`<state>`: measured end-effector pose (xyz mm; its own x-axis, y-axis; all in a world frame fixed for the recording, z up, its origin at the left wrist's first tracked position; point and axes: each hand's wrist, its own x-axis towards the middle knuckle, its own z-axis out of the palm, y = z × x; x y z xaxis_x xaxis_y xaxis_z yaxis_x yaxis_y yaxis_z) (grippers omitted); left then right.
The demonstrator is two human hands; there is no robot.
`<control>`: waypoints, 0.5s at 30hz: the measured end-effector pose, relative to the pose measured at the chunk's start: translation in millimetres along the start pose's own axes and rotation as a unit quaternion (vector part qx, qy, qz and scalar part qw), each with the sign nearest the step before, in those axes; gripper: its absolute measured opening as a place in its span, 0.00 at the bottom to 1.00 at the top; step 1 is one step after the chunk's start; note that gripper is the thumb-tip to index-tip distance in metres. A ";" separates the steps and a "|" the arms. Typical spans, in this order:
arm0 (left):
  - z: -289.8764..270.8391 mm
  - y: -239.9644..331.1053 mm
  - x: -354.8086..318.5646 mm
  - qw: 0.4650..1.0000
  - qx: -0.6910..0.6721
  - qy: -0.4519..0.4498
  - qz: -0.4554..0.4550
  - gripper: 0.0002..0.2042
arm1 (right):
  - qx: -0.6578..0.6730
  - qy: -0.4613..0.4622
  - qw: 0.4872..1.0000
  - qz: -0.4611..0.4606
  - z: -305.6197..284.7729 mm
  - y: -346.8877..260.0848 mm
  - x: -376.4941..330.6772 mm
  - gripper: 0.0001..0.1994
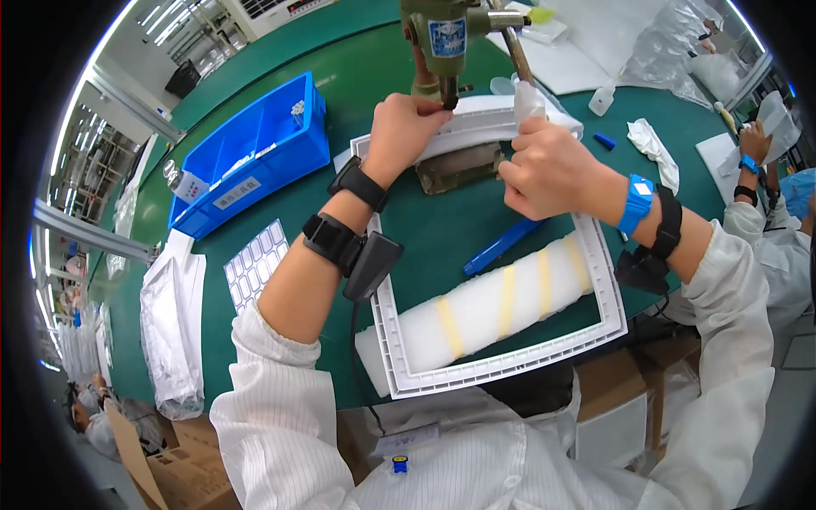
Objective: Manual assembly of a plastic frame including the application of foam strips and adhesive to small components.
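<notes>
Frame: I see the white square plastic frame (501, 361) with its far edge under the green press tool (446, 38).
Left hand (406, 127): nearer the press, pinching that edge.
Right hand (552, 170): closed on that edge, just right.

Green table (442, 246); on it a blue bin (255, 153), white frame (501, 365), foam roll (484, 310), blue tool (501, 245).

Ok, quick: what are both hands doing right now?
Left hand: closed, pinching the white frame under the press.
Right hand: closed on the same frame.
</notes>
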<state>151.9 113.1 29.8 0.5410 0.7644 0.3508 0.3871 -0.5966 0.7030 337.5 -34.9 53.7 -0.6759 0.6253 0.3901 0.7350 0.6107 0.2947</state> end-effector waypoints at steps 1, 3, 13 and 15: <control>0.0 -2.2 0.3 1.000 0.002 0.004 0.004 0.13 | 0.007 -0.006 1.000 0.002 -1.2 -1.7 1.2 0.09; 1.6 -6.2 -0.3 1.000 0.008 0.006 0.012 0.16 | 0.009 -0.007 1.000 0.003 -4.1 -1.3 4.2 0.09; -1.6 2.4 -1.8 1.000 0.006 -0.004 -0.002 0.14 | 0.001 -0.009 1.000 0.015 -2.4 -1.9 -0.9 0.10; -5.2 3.0 -2.9 1.000 -0.002 0.010 -0.001 0.14 | 0.019 0.016 1.000 -0.014 -10.0 -1.2 2.2 0.09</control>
<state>147.6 110.4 34.1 0.5249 0.7701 0.3625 0.3854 -0.5948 0.7055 335.7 -39.1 63.0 -0.6939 0.5920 0.4099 0.7126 0.6461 0.2732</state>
